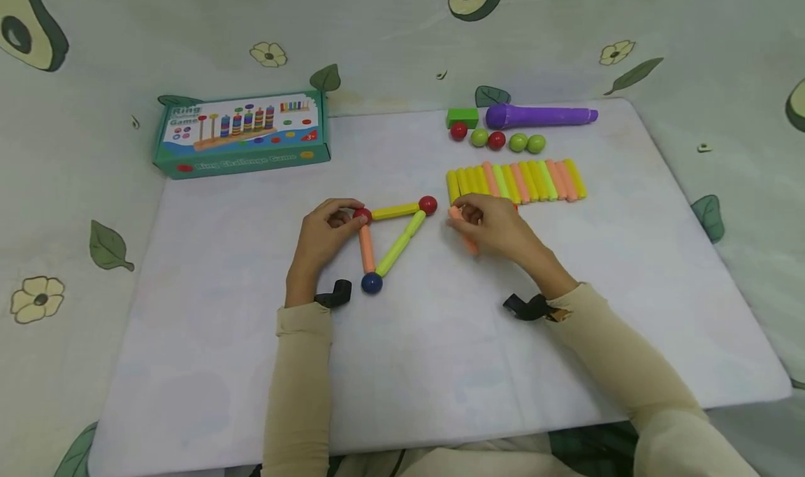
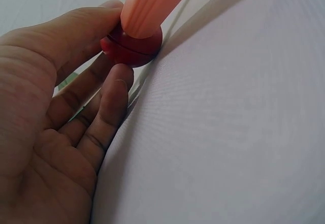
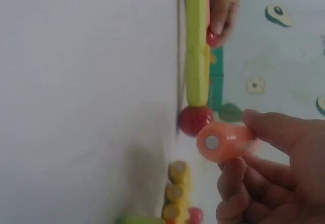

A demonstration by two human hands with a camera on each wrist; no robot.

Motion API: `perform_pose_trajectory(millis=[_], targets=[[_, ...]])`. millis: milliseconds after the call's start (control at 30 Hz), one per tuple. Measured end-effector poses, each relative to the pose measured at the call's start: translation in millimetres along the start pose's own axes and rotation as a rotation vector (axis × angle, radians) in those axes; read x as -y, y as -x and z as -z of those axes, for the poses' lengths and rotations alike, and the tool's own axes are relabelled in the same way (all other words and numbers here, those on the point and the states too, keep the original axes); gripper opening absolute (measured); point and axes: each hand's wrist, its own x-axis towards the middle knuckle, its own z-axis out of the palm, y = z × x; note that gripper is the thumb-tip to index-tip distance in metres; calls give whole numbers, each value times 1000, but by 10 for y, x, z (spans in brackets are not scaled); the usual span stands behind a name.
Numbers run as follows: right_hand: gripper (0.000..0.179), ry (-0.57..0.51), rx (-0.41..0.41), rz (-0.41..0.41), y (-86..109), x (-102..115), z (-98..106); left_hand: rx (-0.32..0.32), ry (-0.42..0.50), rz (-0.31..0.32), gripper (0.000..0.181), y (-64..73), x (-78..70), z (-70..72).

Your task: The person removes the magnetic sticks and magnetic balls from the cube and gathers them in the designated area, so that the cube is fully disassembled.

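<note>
My left hand pinches a red ball at the far left corner of a triangle of sticks and balls. A peach stick runs from that ball to a blue ball. Along the back side lies a yellow stick, ending at a second red ball. Two green sticks, end to end, form the right side. My right hand holds a loose peach stick between thumb and fingers; a silver disc shows in its end. It is right of the triangle.
Behind my right hand lies a row of yellow, peach and green sticks. Farther back are several red and green balls, a green block and a purple toy microphone. A Ring Challenge Game box sits at the back left.
</note>
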Motion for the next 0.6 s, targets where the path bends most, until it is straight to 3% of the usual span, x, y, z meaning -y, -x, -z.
perform_pose_trajectory(millis=[300, 600], targets=[[47, 31, -213, -187, 30, -401, 674, -12, -17, 10, 31, 7, 12, 9], [55, 121, -283, -304, 16, -848, 1196, -14, -16, 16, 32, 9, 14, -12]])
